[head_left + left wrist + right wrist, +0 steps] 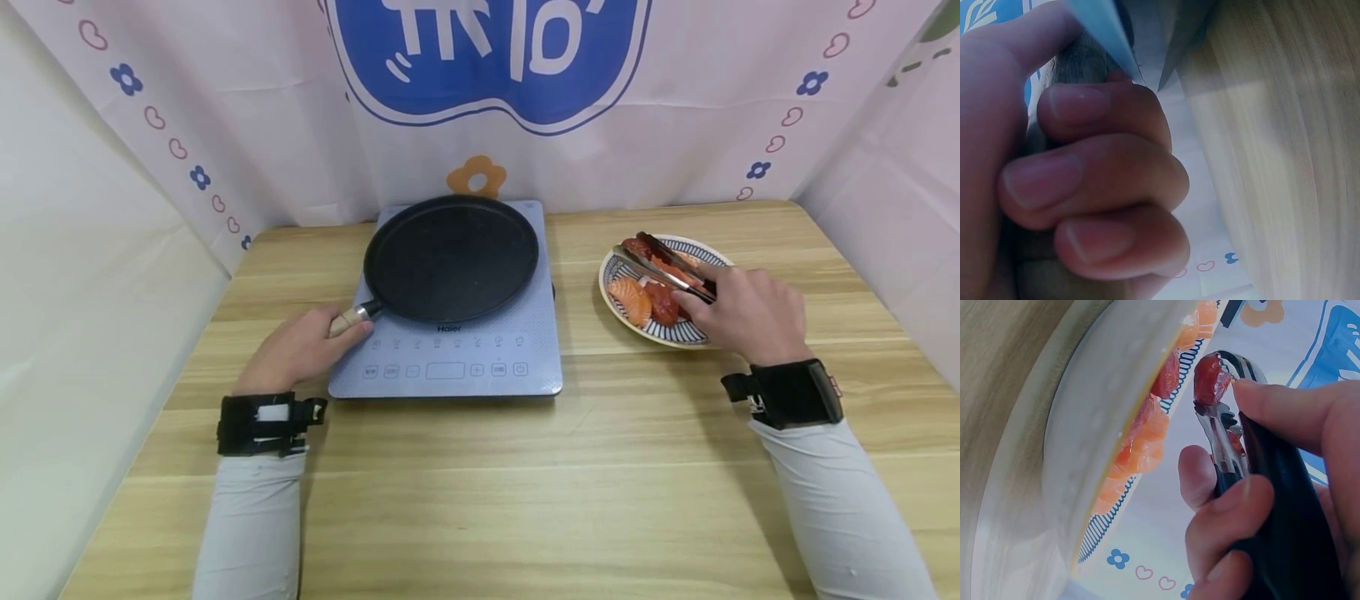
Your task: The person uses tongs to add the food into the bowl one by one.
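Observation:
A black flat pan [452, 257] lies on a grey-blue induction cooker [450, 350]. My left hand [303, 346] grips the pan's wooden handle [347, 321]; in the left wrist view its fingers [1107, 181] curl round the handle [1079, 59]. At the right stands a blue-striped plate [611, 268] with salmon and red meat pieces [633, 302]. My right hand [750, 312] holds metal tongs [667, 265] over the plate. In the right wrist view the tongs [1225, 434] pinch a red meat piece [1210, 380] beside the plate [1104, 425].
The wooden table [525, 492] stretches toward me in front of the cooker. A printed cloth backdrop [487, 92] hangs behind, and white side walls [82, 275] close in both sides. The cooker's touch panel [446, 369] faces me.

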A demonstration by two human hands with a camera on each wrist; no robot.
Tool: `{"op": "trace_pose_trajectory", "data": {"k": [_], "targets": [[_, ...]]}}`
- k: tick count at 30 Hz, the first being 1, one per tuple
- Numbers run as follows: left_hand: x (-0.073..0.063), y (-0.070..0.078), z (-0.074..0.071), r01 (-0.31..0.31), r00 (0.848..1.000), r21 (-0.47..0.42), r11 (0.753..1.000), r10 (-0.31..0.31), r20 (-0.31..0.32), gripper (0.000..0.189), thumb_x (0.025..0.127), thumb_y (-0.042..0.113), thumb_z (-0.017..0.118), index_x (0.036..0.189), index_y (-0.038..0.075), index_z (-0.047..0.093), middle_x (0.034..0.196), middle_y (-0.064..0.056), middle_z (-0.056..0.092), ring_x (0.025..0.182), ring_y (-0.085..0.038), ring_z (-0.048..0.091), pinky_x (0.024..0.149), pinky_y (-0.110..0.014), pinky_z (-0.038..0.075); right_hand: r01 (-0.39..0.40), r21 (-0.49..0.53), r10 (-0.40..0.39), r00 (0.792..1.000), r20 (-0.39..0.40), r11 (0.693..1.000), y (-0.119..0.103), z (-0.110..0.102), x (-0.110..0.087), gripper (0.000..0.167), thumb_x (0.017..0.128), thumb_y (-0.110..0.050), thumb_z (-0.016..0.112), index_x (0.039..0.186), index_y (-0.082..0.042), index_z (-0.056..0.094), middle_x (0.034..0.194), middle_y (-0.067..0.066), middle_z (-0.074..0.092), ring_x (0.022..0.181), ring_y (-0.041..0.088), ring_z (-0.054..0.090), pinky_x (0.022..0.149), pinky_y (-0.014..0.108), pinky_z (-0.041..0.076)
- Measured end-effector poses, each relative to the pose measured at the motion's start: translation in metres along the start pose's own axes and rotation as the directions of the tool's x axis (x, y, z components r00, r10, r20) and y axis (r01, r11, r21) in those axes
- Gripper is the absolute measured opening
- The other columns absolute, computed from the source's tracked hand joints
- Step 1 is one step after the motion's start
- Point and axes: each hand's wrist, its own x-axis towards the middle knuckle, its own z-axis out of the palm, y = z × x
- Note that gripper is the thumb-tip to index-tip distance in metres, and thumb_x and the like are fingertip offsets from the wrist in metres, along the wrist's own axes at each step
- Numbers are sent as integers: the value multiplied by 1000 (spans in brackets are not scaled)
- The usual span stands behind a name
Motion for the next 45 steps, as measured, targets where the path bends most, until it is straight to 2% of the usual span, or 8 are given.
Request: {"op": "trace_pose_trajectory", "data": {"k": [11, 15, 19, 32, 38, 45], "targets": [[0, 0, -1, 1, 1000, 7, 1000, -1, -4, 54, 106, 61, 51, 103, 8, 62, 84, -8, 60, 77, -23, 59, 65, -33, 44, 16, 5, -16, 1000, -19, 1000, -4, -5, -1, 58, 97, -54, 70, 142, -19, 65, 94, 30, 69, 74, 44, 63, 50, 47, 37], [-1, 1, -2, 1, 1000, 10, 1000, -1, -3, 55, 106, 62, 50, 103, 8, 62, 84, -8, 60, 77, -23, 59, 66, -33, 44, 35, -2, -35, 998, -42, 999, -7, -6, -2, 55, 95, -53, 73, 137, -18, 68, 78, 23, 64, 66, 38, 59, 48, 45, 34], [-1, 0, -3, 2, 1000, 12, 1000, -2, -6, 53, 107, 59, 51, 101, 7, 61, 80, -7, 57, 75, -22, 58, 64, -33, 44, 54, 7, -53, 997, -47, 999, -11, -6, -2, 56, 94, -53, 74, 138, -19, 68, 69, 16, 57, 61, 33, 53, 46, 42, 32], [-3, 2, -3, 3, 1000, 1, 1000, -3, -7, 52, 107, 59, 51, 102, 8, 61, 82, -8, 58, 75, -22, 57, 64, -33, 43, 76, 10, -76, 996, -51, 997, -18, -8, -3, 63, 96, -61, 69, 147, -25, 62, 67, 13, 54, 59, 30, 49, 45, 40, 31], [-4, 2, -3, 9, 1000, 1, 1000, -9, -5, 53, 107, 59, 52, 101, 7, 61, 83, -8, 59, 76, -23, 58, 65, -33, 44, 89, 11, -88, 994, -69, 996, -24, -10, -2, 62, 96, -60, 70, 145, -22, 65, 67, 13, 56, 59, 30, 50, 45, 40, 30], [-4, 1, -2, 16, 1000, -3, 1000, -16, -7, 54, 106, 60, 52, 100, 7, 61, 84, -8, 60, 77, -23, 59, 66, -33, 44, 112, 10, -112, 991, -70, 994, -33, -14, -3, 57, 95, -50, 75, 142, -19, 66, 71, 12, 60, 59, 30, 52, 44, 39, 31]]}}
